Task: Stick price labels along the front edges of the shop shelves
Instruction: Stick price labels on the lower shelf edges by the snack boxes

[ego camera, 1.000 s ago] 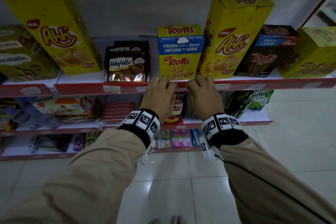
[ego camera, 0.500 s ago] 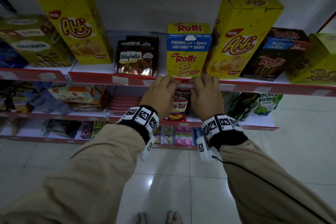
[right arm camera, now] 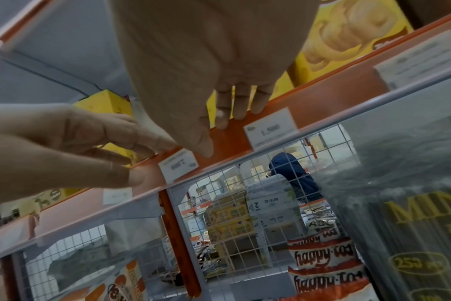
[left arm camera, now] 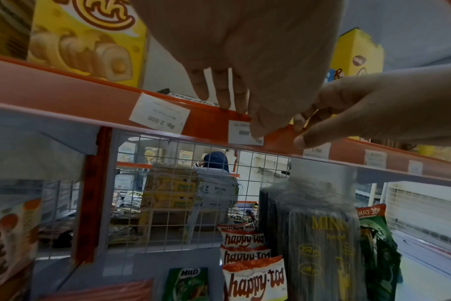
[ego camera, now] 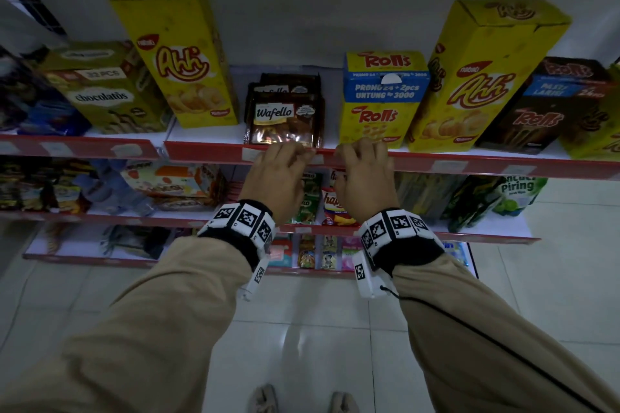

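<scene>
The top shelf's red front strip runs across the head view. My left hand and right hand rest on it side by side, below the Wafello pack and the yellow Rolls box. A white price label sits on the strip between my two thumbs. Each hand's fingertips lie on the strip's top edge, with the thumb on its front face. My left thumb touches the label's right part. Neither hand holds anything loose.
More white labels sit on the strip: "Rp 2.000" to the left, "1.500" to the right. Tall yellow Ahh boxes flank the spot. Snack bags fill the shelf below. A person stands beyond the wire-mesh back.
Both hands have slid left along the red strip, from under the Rolls box to between it and the Wafello pack. My view has swung left too.
</scene>
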Action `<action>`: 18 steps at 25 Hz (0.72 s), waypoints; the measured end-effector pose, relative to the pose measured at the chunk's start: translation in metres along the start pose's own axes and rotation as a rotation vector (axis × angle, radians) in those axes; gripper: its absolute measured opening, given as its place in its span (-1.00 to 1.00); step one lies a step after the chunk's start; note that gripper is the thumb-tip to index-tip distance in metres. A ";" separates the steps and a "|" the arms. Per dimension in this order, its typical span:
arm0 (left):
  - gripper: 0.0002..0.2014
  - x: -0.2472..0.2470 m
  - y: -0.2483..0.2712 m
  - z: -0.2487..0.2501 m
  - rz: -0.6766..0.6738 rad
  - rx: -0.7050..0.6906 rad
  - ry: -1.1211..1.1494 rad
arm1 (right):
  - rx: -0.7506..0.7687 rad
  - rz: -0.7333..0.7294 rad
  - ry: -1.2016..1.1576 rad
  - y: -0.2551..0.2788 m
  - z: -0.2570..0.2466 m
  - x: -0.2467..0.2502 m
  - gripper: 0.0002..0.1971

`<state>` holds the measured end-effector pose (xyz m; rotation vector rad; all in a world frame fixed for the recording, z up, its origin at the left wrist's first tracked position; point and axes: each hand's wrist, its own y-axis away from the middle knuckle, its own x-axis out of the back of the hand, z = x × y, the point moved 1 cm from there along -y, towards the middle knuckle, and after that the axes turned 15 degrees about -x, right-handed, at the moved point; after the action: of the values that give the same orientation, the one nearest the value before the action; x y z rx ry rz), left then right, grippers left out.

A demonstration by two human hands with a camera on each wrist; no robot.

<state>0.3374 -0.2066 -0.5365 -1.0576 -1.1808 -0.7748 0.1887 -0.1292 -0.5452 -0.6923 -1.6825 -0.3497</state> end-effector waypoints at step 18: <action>-0.57 -0.003 -0.002 -0.018 -0.062 -0.025 -0.006 | 0.140 0.230 -0.117 0.014 -0.035 -0.018 -0.69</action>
<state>0.3414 -0.2247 -0.5398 -1.0486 -1.2168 -0.8363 0.2262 -0.1428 -0.5563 -0.8047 -1.6979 -0.0291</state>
